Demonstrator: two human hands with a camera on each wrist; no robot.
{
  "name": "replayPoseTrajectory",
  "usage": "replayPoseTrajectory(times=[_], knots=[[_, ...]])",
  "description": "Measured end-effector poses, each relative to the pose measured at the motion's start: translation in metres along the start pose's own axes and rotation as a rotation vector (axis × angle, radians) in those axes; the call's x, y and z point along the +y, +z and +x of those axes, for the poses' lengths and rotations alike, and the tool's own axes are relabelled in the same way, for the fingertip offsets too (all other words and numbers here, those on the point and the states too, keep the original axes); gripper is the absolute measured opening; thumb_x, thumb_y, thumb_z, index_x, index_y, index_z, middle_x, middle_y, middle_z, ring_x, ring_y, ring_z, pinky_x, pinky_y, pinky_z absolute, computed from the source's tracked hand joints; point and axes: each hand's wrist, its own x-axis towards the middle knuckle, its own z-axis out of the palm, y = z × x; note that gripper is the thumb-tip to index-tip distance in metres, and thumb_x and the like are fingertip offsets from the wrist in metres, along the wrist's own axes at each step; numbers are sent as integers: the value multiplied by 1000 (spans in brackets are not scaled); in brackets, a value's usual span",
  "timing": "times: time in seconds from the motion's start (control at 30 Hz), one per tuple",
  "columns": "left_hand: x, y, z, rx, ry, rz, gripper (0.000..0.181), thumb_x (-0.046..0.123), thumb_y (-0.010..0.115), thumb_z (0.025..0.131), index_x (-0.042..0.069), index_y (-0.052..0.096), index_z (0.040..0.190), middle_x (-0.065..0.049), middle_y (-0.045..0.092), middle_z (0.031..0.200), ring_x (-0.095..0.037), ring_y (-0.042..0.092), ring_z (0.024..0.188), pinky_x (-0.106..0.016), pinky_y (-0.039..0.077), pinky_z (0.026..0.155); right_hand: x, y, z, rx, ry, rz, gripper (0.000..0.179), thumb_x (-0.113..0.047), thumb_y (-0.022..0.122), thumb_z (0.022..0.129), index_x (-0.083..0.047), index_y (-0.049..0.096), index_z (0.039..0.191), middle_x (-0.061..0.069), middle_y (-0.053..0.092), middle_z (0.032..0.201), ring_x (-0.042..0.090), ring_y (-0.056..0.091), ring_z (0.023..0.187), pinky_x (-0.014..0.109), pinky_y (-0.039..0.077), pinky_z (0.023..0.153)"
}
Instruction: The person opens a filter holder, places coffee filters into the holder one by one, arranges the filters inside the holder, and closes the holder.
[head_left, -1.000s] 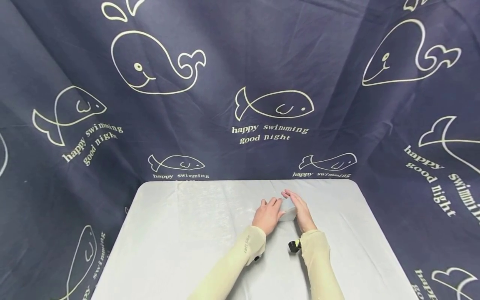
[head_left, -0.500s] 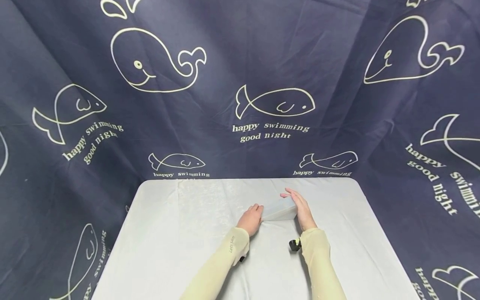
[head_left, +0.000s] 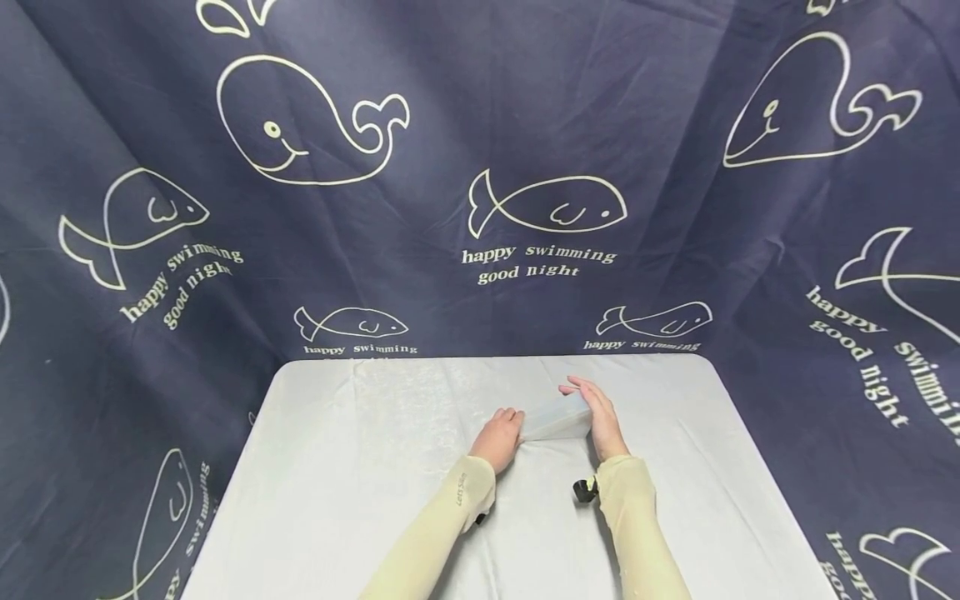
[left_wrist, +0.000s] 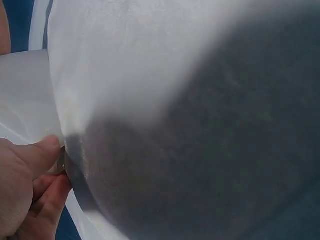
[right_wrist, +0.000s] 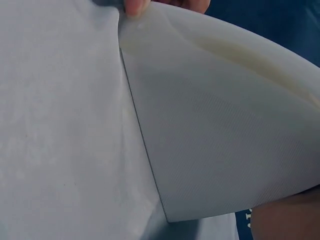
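Observation:
A pale, translucent, flexible sheet stands tilted between both hands on the far right part of the table. Fine ribbed lines and a yellowish streak run across the sheet in the right wrist view, and its upper side bends over in a curve. My left hand pinches its left end; the thumb and fingers of that left hand meet at the edge in the left wrist view. At the right end, my right hand rests its palm side against the sheet, fingers stretched up and away.
The hands work over a white-covered table with rounded far corners. Behind and beside it hangs a dark blue curtain printed with whales and fish. A small black camera sits at the right wrist.
My left hand has moved left from beside the right hand, and more of the sheet shows between them. Over the last half second both hands stay nearly in place.

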Motion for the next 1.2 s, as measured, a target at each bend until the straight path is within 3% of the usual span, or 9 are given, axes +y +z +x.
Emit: replayPoseTrajectory(times=[0.3,0.67,0.93,1.2], knots=[[-19,1,-9,0,-8,-67,45,18,70,98,3,59,138,-11,67,128,-25,61,121,-34,51,107,-33,23,-15,-36,12,-32,43,-17,35,112,7,52,144,30,60,139,30,43,145,15,27,113],[-45,-13,-24,-1,-17,-88,47,16,71,97,-1,58,139,-13,66,126,-27,62,119,-36,52,106,-38,51,-10,-66,6,-18,43,-18,36,113,8,54,142,27,61,140,33,38,149,44,18,127],[-64,-29,-34,11,-33,-89,50,13,74,95,-1,58,140,-13,66,125,-28,62,118,-38,53,104,-49,73,-5,-86,-38,-8,42,-15,38,112,11,54,140,31,61,138,39,39,149,47,19,127],[-81,-32,-44,-12,-49,-100,51,15,72,97,0,56,143,-12,66,127,-26,62,120,-38,51,106,-50,94,-5,-80,-24,12,41,-15,39,112,12,57,138,27,60,142,38,39,149,46,20,127]])
